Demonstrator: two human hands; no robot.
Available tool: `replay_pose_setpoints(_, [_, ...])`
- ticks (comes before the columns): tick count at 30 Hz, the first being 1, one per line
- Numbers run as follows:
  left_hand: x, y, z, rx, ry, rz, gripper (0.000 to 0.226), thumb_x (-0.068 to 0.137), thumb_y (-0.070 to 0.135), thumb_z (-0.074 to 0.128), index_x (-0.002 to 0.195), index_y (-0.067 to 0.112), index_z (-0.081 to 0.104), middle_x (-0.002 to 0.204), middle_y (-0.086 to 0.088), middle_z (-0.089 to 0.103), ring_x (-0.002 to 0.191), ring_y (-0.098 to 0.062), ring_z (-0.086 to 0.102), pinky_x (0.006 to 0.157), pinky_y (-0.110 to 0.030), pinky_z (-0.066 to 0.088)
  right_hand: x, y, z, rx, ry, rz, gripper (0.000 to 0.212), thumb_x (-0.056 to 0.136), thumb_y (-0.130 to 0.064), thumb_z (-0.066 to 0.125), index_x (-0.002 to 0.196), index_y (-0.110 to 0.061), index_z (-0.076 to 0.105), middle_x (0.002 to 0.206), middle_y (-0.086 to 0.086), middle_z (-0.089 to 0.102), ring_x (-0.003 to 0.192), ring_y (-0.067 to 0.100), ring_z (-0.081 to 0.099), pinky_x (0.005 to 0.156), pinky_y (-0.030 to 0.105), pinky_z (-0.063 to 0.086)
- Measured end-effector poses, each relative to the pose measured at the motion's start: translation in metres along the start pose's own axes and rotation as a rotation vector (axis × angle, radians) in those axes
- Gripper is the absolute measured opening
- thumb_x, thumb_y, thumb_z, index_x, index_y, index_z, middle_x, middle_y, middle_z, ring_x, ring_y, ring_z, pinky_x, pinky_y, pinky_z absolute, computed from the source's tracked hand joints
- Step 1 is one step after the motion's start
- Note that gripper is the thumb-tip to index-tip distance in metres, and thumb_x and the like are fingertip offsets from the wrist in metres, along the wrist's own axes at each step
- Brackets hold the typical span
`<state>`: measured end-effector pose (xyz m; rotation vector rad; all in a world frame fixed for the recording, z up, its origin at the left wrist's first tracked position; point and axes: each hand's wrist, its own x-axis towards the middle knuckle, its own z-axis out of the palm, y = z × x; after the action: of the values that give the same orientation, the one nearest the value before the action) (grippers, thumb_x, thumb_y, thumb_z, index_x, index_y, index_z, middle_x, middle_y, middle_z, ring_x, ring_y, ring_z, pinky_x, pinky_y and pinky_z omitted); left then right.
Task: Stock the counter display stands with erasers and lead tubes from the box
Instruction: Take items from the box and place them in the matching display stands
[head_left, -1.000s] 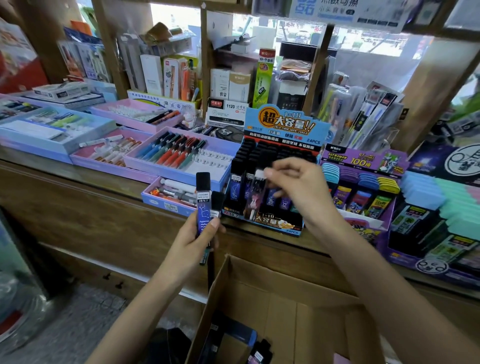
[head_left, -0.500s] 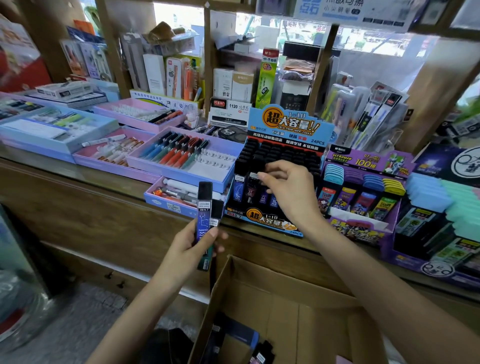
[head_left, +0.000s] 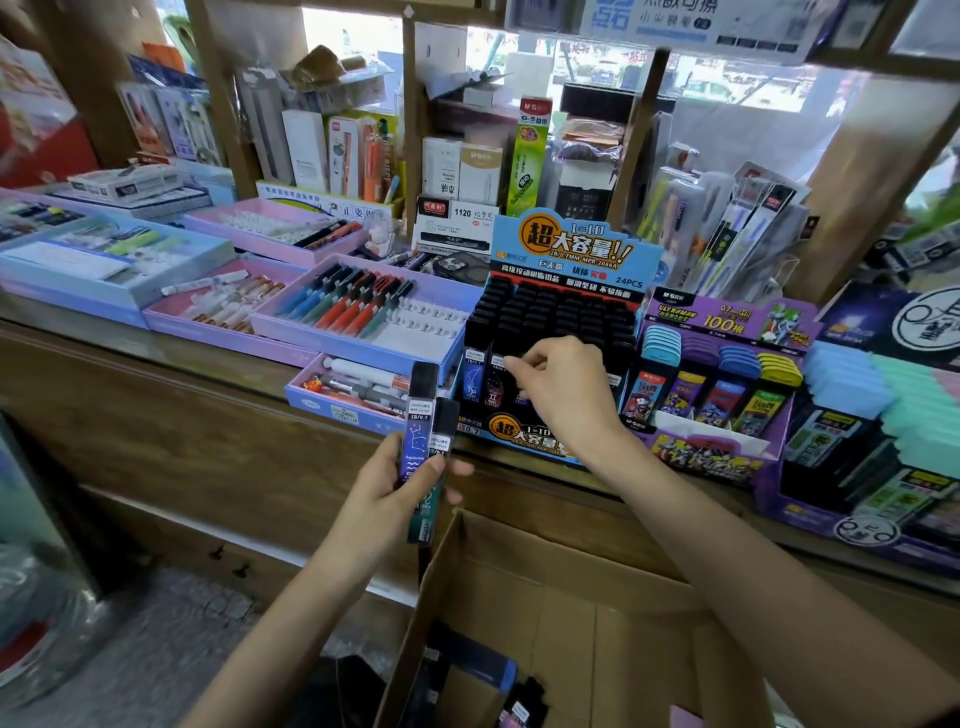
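Lead tubes (head_left: 420, 415) stand upright in a small bunch in my left hand (head_left: 384, 493). Its thumb and curled fingers pinch their lower halves just in front of the counter edge. My right hand (head_left: 569, 395) has come down. A second ago it held one tube above the blue display stand (head_left: 566, 249), and now it sits low over the front row (head_left: 484, 382), where that tube seems to be seated among its neighbours. Thumb and forefinger are drawn together at a cap there, with the other fingers curled under. Whether they still nip the cap I cannot tell. I read that as one more slot filled. The stand looks nearly full, so the bunch I hold, and the few spare tubes (head_left: 522, 707) left in the cardboard box (head_left: 571, 623) below, may need slots elsewhere.
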<state>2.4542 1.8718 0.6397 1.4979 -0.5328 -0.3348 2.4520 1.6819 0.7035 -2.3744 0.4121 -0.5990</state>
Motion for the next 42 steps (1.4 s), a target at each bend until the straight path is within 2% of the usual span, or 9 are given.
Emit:
replay_pose_setpoints(4, [0.0,0.006,0.01,-0.012,-0.016,0.02,0.017,0.094,0.011,0.046,0.11,0.008,0.052,0.095,-0.004,0.073,0.073,-0.016,0.068,0.073,-0.022,0.054,-0.017,0.0,-0.01,-0.07,0.02,-0.055,0.025,0.092,-0.033,0.056,0.085,-0.013,0.068,0.071,0.0,0.066,0.066,0.013,0.062,0.065,0.032,0.053])
replay_pose_setpoints(8, [0.003,0.01,0.024,0.003,-0.051,0.028,0.02,0.095,0.01,0.046,0.114,0.012,0.051,0.094,-0.003,0.074,0.073,-0.016,0.068,0.072,-0.022,0.055,-0.045,-0.001,-0.018,0.291,-0.2,0.004,0.015,0.09,-0.034,0.06,0.087,-0.022,0.067,0.08,-0.01,0.065,0.076,0.003,0.061,0.068,0.021,0.05])
replay_pose_setpoints(14, [0.005,0.011,0.045,-0.047,-0.055,0.022,0.025,0.096,0.011,0.045,0.12,0.014,0.052,0.1,-0.005,0.071,0.086,-0.017,0.069,0.075,-0.021,0.053,-0.059,0.008,-0.026,0.569,-0.264,0.115,0.009,0.085,-0.011,0.067,0.085,-0.018,0.061,0.077,0.0,0.061,0.056,-0.001,0.059,0.054,0.012,0.047])
replay_pose_setpoints(19, [0.007,0.009,0.045,-0.07,0.051,-0.03,0.018,0.098,0.016,0.043,0.111,0.016,0.054,0.099,0.006,0.068,0.081,0.009,0.064,0.063,-0.004,0.045,-0.049,0.016,-0.048,0.584,-0.167,0.108,0.013,0.085,-0.01,0.066,0.083,-0.021,0.06,0.073,0.0,0.066,0.068,0.016,0.068,0.056,0.026,0.051])
replay_pose_setpoints(23, [0.007,0.006,0.038,-0.038,0.112,-0.036,0.019,0.097,0.016,0.046,0.091,0.032,0.052,0.082,0.02,0.059,0.067,0.023,0.054,0.059,0.003,0.038,-0.029,0.016,-0.066,0.56,-0.022,0.057,0.016,0.086,-0.01,0.065,0.083,-0.024,0.059,0.075,0.0,0.066,0.066,0.011,0.068,0.054,0.02,0.05])
replay_pose_setpoints(25, [0.005,0.006,0.036,0.003,0.131,-0.035,0.015,0.097,0.019,0.046,0.09,0.029,0.054,0.069,0.02,0.058,0.067,0.009,0.055,0.062,-0.004,0.039,-0.02,0.016,-0.067,0.544,0.044,0.03,0.019,0.087,-0.011,0.064,0.083,-0.028,0.056,0.077,-0.002,0.065,0.066,0.009,0.067,0.056,0.019,0.049])
replay_pose_setpoints(29, [0.001,0.004,0.03,0.028,0.158,-0.034,0.03,0.097,0.033,0.042,0.091,0.006,0.053,0.069,-0.012,0.04,0.067,-0.025,0.043,0.07,-0.036,0.038,-0.007,0.014,-0.058,0.463,0.111,-0.009,0.019,0.088,-0.014,0.064,0.086,-0.03,0.053,0.084,-0.001,0.064,0.078,0.018,0.067,0.071,0.031,0.054])
replay_pose_setpoints(34, [-0.001,0.002,0.024,0.027,0.165,-0.081,0.029,0.093,0.039,0.043,0.093,0.018,0.062,0.067,0.011,0.057,0.066,-0.004,0.055,0.069,-0.022,0.038,-0.005,0.011,-0.038,0.341,0.089,-0.092,0.011,0.088,-0.011,0.063,0.094,-0.02,0.059,0.083,-0.004,0.061,0.078,0.016,0.063,0.075,0.031,0.054])
replay_pose_setpoints(42, [-0.004,0.004,0.023,0.058,0.125,0.03,0.028,0.098,0.027,0.041,0.076,0.01,0.045,0.062,0.001,0.042,0.06,-0.016,0.04,0.065,-0.029,0.035,-0.004,0.011,-0.028,0.2,0.083,-0.123,0.015,0.088,-0.014,0.063,0.103,-0.012,0.064,0.076,-0.016,0.054,0.073,0.007,0.058,0.07,0.016,0.047])
